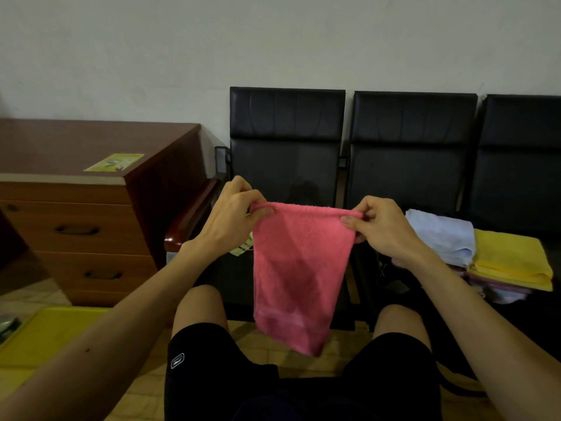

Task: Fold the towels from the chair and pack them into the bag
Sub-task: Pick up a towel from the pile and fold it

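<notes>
A pink towel (299, 268) hangs in the air in front of the black chairs (285, 147), doubled over along its top edge. My left hand (233, 217) pinches its upper left corner and my right hand (382, 226) pinches its upper right corner. The towel's lower end dangles between my knees. On the chair seat to the right lies a pile of folded towels: a pale blue one (440, 235), a yellow one (513, 262) and pinkish ones underneath. A bit of a striped light cloth (243, 249) peeks out behind my left wrist. No bag can be identified.
A brown wooden desk with drawers (76, 214) stands at the left, a yellow-green leaflet (113, 162) on its top. A yellow tray-like object (45, 335) lies on the floor at lower left. A wooden armrest (194, 214) juts between desk and chair.
</notes>
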`<act>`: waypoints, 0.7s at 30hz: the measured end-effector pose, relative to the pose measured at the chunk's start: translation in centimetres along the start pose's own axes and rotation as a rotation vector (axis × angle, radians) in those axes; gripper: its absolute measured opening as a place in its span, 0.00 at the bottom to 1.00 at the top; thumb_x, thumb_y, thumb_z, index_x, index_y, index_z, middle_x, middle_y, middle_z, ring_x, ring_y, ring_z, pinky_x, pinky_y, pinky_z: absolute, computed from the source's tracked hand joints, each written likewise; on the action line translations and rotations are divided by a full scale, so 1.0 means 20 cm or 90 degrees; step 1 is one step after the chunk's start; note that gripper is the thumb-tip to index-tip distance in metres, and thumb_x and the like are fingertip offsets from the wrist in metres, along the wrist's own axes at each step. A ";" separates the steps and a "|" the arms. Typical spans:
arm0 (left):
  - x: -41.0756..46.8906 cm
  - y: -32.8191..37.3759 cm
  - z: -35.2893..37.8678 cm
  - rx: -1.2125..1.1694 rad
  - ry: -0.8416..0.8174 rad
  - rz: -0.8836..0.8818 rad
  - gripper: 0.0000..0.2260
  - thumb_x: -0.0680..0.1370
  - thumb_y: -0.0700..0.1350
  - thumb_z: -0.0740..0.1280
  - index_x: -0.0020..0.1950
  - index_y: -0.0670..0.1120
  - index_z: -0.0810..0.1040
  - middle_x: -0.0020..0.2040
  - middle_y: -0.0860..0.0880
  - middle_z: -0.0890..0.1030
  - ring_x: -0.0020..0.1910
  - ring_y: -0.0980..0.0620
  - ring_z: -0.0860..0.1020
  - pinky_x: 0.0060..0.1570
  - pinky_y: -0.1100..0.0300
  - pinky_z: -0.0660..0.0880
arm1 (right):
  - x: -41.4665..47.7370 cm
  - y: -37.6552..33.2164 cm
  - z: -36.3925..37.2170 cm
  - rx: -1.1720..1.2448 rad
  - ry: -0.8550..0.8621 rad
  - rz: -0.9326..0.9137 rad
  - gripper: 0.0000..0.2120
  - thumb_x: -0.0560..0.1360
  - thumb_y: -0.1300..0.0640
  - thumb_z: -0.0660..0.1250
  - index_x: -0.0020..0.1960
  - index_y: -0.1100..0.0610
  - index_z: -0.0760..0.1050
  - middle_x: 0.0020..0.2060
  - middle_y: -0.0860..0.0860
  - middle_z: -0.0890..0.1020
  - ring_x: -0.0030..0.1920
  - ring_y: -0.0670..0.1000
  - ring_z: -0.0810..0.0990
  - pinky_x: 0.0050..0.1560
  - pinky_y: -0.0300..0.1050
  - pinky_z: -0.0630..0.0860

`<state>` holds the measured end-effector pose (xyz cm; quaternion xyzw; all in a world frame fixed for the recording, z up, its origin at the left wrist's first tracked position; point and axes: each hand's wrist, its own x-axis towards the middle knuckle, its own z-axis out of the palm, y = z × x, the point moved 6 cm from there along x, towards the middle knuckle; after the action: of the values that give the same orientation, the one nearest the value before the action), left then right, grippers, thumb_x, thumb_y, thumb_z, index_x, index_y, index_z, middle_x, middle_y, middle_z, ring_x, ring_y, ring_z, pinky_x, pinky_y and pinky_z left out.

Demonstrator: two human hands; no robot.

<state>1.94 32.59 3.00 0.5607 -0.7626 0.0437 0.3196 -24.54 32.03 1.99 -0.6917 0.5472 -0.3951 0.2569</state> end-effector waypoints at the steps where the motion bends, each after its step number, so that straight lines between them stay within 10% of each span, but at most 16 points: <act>1: 0.00 0.00 -0.01 -0.022 -0.002 -0.009 0.07 0.78 0.49 0.69 0.52 0.47 0.82 0.52 0.51 0.70 0.50 0.55 0.68 0.48 0.64 0.65 | 0.00 0.00 0.01 0.014 -0.004 -0.002 0.06 0.75 0.58 0.73 0.43 0.58 0.76 0.38 0.55 0.83 0.38 0.53 0.85 0.42 0.52 0.83; 8: -0.10 0.06 0.00 -0.585 -0.140 -0.197 0.13 0.81 0.52 0.62 0.52 0.43 0.77 0.50 0.45 0.79 0.47 0.49 0.80 0.51 0.51 0.78 | -0.05 0.00 0.02 0.395 -0.053 0.053 0.03 0.78 0.60 0.67 0.46 0.57 0.79 0.39 0.50 0.82 0.40 0.47 0.81 0.41 0.40 0.78; 21: -0.09 0.24 -0.01 -0.588 -0.009 -0.152 0.08 0.83 0.48 0.62 0.51 0.45 0.77 0.48 0.48 0.78 0.44 0.54 0.78 0.47 0.58 0.78 | -0.18 0.12 0.25 0.676 -0.086 0.309 0.19 0.79 0.45 0.63 0.56 0.59 0.82 0.49 0.56 0.85 0.45 0.52 0.85 0.46 0.47 0.79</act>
<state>-1.88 35.96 3.59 0.4443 -0.6345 -0.3406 0.5330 -22.06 34.53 -3.68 -0.3471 0.3994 -0.4999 0.6857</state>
